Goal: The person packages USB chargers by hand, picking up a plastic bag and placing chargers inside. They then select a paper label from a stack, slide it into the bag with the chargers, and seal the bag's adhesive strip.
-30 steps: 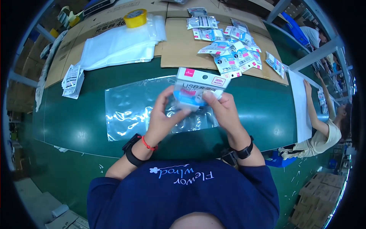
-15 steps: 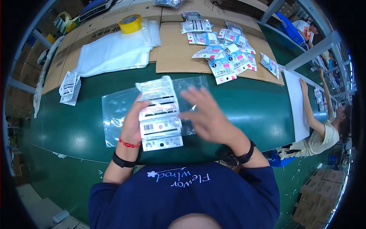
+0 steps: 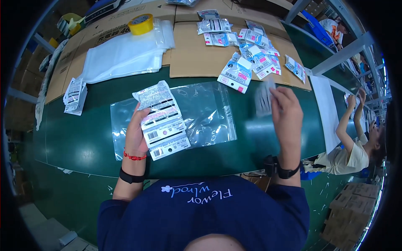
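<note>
Two hands are working apart now. Left hand [image 3: 135, 134] is grasping a packet stack [image 3: 163, 113], at least two packets by the staggered lower edges, printed backs facing up; thumb is pressing on the near face. A second ago both hands were sharing a packet with its front showing.

Right hand [image 3: 288, 111] has swung away from the stack and is now pinching a blurred packet [image 3: 264, 98] by its edge, above the desk [image 3: 83, 138] and just short of the packet pile [image 3: 257, 46]. Motion is smearing its print, so I can't tell which face is showing. Pile's near side is also sitting differently: the front packet is lying at a new angle on the cardboard [image 3: 190, 50].

Meaning, my read: left is carrying the stack alone, right is handling single packets. Clear bag [image 3: 205, 108] is lying flat on the desk, partly under the stack.
</note>
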Available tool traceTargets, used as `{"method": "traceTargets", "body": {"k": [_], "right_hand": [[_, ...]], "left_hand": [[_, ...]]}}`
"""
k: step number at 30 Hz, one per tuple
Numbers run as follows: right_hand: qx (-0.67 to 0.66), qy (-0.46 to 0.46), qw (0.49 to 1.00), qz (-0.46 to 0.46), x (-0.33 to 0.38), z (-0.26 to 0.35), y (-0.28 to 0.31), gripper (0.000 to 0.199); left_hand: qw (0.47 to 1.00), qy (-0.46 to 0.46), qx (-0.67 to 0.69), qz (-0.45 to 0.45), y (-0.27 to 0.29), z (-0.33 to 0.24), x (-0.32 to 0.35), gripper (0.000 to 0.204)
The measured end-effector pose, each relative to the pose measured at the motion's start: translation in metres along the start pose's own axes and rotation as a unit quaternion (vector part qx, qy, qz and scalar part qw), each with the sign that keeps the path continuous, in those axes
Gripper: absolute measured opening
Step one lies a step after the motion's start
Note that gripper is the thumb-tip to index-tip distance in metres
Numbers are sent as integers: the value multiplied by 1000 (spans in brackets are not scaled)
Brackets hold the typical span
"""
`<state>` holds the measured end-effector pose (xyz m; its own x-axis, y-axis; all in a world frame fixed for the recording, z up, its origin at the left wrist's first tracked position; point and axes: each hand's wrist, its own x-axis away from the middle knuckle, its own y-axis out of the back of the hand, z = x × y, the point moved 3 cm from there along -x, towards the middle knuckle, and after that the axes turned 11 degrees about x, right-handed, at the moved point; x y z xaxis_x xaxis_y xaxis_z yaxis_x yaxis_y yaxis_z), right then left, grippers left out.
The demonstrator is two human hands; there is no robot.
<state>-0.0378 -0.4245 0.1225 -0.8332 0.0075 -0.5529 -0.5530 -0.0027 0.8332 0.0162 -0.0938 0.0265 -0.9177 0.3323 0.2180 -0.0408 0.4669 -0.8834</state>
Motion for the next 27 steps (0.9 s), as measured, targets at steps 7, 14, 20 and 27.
{"method": "traceTargets", "body": {"k": [7, 14, 20, 27], "right_hand": [[-130, -81, 980, 128, 3, -17, -30, 26], [-258, -70, 957, 113, 11, -34, -64, 36], [-195, 110, 950, 218, 32, -41, -71, 45], [-270, 35, 911, 309, 24, -18, -53, 50]], "left_hand": [[999, -24, -35, -3, -3, 5, 4, 49], [997, -40, -59, 20, -11, 2, 9, 49], [998, -32, -48, 16, -8, -1, 4, 50], [998, -22, -14, 51, -20, 2, 1, 48]]}}
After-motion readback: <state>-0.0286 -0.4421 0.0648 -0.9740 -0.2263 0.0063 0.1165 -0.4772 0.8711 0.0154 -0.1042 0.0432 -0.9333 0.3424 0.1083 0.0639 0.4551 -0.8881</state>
